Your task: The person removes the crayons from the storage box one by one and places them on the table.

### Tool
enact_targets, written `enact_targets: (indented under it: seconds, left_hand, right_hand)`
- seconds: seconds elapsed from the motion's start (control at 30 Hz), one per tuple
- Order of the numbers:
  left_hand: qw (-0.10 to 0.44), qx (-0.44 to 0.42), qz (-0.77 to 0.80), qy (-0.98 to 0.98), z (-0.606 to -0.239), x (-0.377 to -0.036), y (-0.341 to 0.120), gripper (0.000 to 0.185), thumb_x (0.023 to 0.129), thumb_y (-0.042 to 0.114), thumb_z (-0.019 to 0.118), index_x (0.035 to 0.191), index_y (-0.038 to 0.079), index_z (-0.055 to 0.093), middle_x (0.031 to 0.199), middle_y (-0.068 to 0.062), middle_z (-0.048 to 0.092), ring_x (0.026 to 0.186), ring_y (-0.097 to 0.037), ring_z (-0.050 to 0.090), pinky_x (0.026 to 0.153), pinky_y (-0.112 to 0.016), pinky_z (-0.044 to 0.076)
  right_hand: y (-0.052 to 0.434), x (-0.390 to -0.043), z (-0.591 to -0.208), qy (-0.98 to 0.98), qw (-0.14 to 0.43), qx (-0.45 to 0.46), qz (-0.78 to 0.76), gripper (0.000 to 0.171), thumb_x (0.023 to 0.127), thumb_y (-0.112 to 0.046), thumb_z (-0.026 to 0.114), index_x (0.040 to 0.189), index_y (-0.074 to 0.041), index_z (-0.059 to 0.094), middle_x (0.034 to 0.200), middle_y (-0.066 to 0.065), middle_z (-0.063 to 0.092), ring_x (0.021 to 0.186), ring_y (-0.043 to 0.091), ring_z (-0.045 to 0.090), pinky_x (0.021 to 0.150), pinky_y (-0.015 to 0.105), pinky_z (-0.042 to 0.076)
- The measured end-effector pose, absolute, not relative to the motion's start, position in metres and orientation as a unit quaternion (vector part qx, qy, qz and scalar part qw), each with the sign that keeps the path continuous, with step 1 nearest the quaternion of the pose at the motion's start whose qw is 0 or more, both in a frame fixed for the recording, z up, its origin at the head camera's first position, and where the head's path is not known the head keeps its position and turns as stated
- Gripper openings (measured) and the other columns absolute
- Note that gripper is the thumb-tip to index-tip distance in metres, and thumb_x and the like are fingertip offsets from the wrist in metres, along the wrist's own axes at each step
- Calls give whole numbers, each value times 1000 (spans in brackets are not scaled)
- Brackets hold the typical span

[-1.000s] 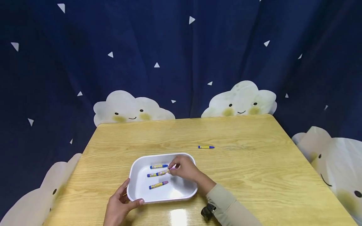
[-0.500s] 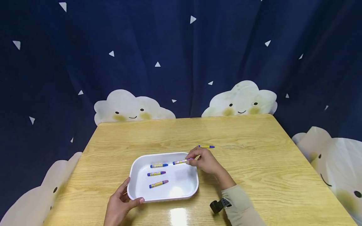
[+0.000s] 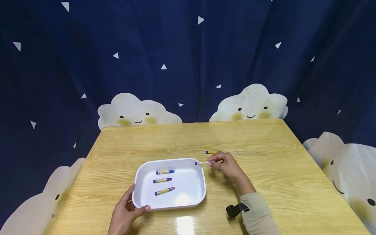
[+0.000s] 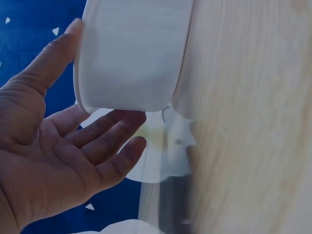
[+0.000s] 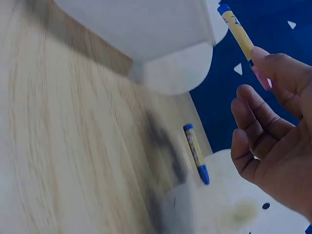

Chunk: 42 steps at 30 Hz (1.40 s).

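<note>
My right hand [image 3: 227,165] pinches a pink crayon [image 3: 201,163] between thumb and fingertips, over the right rear corner of a white plastic tray [image 3: 188,206]. The crayon has a yellow wrapper and a blue end, which points left; the pink tip shows in the right wrist view. My left hand [image 3: 124,211] grips the tray's left front corner, thumb at the front rim and fingers along the left wall. Inside the tray lie a blue crayon [image 3: 165,172], a purple crayon [image 3: 162,180] and a dusky pink crayon [image 3: 164,191].
Another blue crayon [image 5: 196,153] lies on the wooden table [image 3: 264,182] behind the tray, its tip hidden by my right hand in the head view. A dark blue curtain [image 3: 182,49] with white clouds surrounds the table. A black wrist camera [image 3: 233,211] sits at my right sleeve.
My right hand has lifted the pink crayon from among the others in the tray and carried it right and back to the rim. My left hand stays on the tray.
</note>
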<state>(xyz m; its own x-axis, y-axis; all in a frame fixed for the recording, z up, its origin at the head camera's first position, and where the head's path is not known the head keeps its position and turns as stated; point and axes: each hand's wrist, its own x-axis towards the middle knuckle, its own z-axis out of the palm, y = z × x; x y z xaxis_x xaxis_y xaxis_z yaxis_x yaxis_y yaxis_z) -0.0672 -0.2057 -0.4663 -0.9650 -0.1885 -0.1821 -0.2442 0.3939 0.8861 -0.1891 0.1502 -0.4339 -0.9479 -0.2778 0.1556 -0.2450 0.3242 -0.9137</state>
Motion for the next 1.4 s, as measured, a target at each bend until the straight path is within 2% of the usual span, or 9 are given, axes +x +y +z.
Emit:
enact_targets:
  seconds: [0.13, 0.23, 0.47, 0.7, 0.93, 1.23, 1.4]
  left_hand:
    - [28, -129, 533, 836, -465, -66, -205, 102, 62, 20, 87, 145, 4, 29, 125, -22, 52, 104, -29, 58, 82, -23, 46]
    - [28, -133, 536, 833, -465, -66, -205, 102, 62, 18, 87, 145, 4, 30, 124, -22, 52, 104, -30, 58, 81, -23, 46]
    - [30, -141, 543, 828, -466, -67, -205, 102, 62, 17, 87, 145, 5, 30, 124, -23, 51, 104, -30, 58, 76, -21, 48]
    - [31, -139, 542, 828, -465, -68, -206, 102, 62, 16, 87, 145, 5, 30, 125, -24, 51, 103, -30, 58, 75, -22, 49]
    - [32, -141, 546, 825, -467, -68, -206, 102, 61, 16, 87, 145, 6, 30, 125, -23, 51, 102, -29, 58, 74, -22, 49]
    - [27, -137, 554, 821, -466, -67, -206, 100, 62, 14, 87, 144, 6, 31, 123, -23, 52, 100, -27, 59, 71, -21, 48]
    - [29, -141, 556, 819, -467, -67, -206, 100, 62, 15, 87, 145, 6, 31, 123, -22, 53, 100, -27, 59, 71, -20, 47]
  right_hand:
    - [163, -200, -456, 811, 9, -137, -568, 15, 78, -1, 73, 91, 7, 69, 82, 7, 61, 77, 17, 54, 62, 27, 47]
    - [171, -207, -470, 809, 11, -113, -577, 15, 78, -4, 74, 90, 4, 71, 87, 5, 63, 81, 18, 53, 65, 28, 46]
    - [183, -222, -487, 802, 11, -68, -593, 14, 78, -1, 72, 91, 5, 71, 96, 14, 61, 88, 22, 54, 73, 28, 48]
    - [191, -235, -503, 838, -18, -46, -543, 12, 79, -1, 72, 89, 5, 71, 100, 17, 53, 85, 25, 57, 67, 26, 51]
    - [194, -242, -509, 884, -43, -68, -460, 9, 79, -5, 73, 87, -2, 74, 97, 15, 54, 87, 27, 52, 70, 37, 46]
    - [192, -244, -511, 905, -51, -80, -415, 8, 78, 0, 73, 85, -2, 74, 89, 12, 53, 78, 24, 53, 63, 34, 46]
    - [191, -238, -504, 889, -29, -56, -453, 14, 81, -2, 70, 94, 1, 72, 101, 19, 55, 86, 29, 56, 70, 38, 50]
